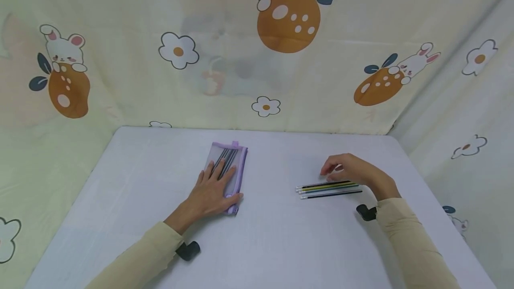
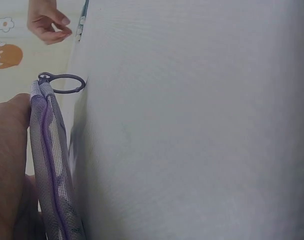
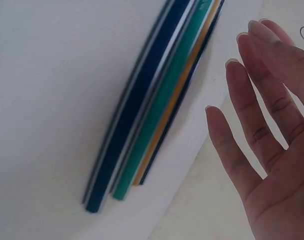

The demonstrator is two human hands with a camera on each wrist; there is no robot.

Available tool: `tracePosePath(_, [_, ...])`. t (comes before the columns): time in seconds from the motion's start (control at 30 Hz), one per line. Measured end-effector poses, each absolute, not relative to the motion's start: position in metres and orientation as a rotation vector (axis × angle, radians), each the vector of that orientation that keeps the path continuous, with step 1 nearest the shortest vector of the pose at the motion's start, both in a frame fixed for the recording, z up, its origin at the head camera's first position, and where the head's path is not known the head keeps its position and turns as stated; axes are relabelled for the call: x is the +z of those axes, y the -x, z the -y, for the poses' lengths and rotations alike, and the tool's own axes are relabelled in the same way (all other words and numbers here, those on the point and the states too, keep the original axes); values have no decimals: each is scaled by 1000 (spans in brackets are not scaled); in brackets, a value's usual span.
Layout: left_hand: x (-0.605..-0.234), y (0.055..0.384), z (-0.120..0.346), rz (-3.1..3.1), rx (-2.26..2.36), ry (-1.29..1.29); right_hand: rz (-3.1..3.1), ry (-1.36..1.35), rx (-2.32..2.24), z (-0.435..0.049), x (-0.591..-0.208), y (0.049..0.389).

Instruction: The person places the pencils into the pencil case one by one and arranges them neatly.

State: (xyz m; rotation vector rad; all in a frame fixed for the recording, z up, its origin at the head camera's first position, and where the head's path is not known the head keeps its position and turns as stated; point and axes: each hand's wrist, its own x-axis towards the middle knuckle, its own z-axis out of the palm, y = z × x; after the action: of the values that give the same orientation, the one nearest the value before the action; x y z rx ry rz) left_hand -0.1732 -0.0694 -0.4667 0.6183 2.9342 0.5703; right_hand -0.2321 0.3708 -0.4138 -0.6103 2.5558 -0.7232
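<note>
My left hand lies with spread fingers on a purple mesh zip pencil case at the table's middle left. Several dark pencils show through its mesh. A dark ring hangs from the case's zip end in the left wrist view. To the right, several pencils with white ends lie side by side, among them a yellow one and a green one. One dark pencil lies slightly apart at the near side. Just beyond them hovers my right hand, fingers loosely bent, holding nothing.
The white table carries both groups. A cream curtain printed with rabbits and flowers hangs along its back edge, and another stretch hangs at the right. A small black device sits at the left wrist, another at the right wrist.
</note>
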Motion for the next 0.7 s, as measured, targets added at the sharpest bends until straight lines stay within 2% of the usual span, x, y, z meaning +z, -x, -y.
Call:
tracePosePath(0.3, [-467,173,69,-2933,561,-612,-2586,514,-724,-393,-426,227])
tracePosePath(0.7, [-467,173,70,-2939,578,-615,-2597,492,-747,-398,-430,227])
